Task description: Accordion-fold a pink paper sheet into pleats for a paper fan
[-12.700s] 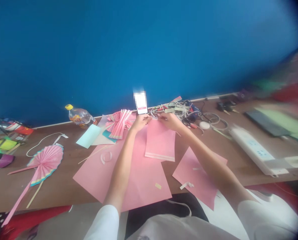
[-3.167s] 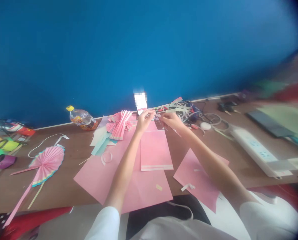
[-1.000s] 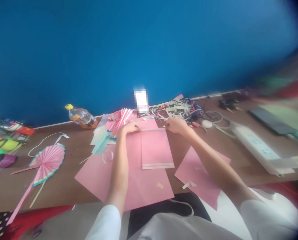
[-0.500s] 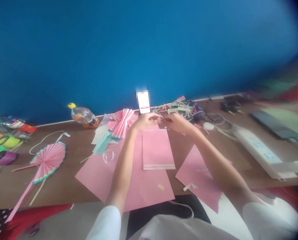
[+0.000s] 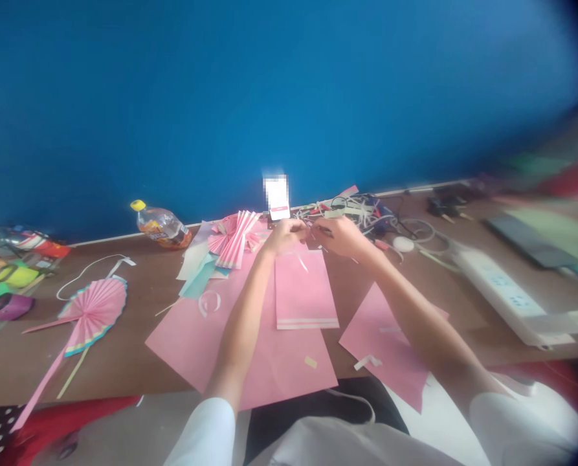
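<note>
My left hand [image 5: 287,235] and my right hand [image 5: 341,234] meet over the far edge of a pink paper sheet [image 5: 304,291], their fingertips pinched close together. From between them a thin pale strip [image 5: 302,262] hangs down above the sheet; it looks like tape backing, though its upper end is hidden by the fingers. What my right fingers pinch is too small to name. Two white strips run along the near edge of that sheet. Beneath it lies a larger pink sheet [image 5: 269,369], bearing a clear tape roll [image 5: 210,303] and a small yellowish scrap [image 5: 311,362].
Left are a pink folded fan [image 5: 97,310] and a drink bottle [image 5: 162,226]. Pleated pink paper [image 5: 240,239] sits behind my left hand, near a lit phone [image 5: 277,197]. Right are another pink sheet [image 5: 386,343], tangled cables [image 5: 366,210] and a power strip [image 5: 505,291].
A thin pale strip now shows hanging below my fingers over the sheet. My hands have drawn slightly closer together; the things on the table have stayed put.
</note>
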